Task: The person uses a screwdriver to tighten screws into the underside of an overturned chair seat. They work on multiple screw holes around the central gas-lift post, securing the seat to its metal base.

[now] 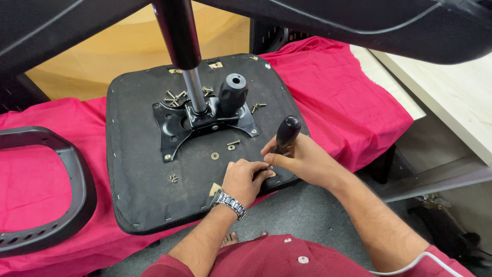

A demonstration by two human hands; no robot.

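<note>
Left hand (247, 179) grip pinched at seat base (148, 174) edge | right hand (302, 160) grip clasping screwdriver (285, 134) upright

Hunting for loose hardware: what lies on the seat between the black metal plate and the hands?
In the head view, a screw and two washers lie on the seat between the plate and the left hand and right hand.

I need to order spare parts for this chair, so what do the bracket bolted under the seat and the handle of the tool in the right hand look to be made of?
Bracket: probably stamped steel with a glossy black coat; it shines and has pressed edges. Tool handle in the right hand: smooth, shiny black, likely hard plastic, though lacquered wood is possible.
</note>
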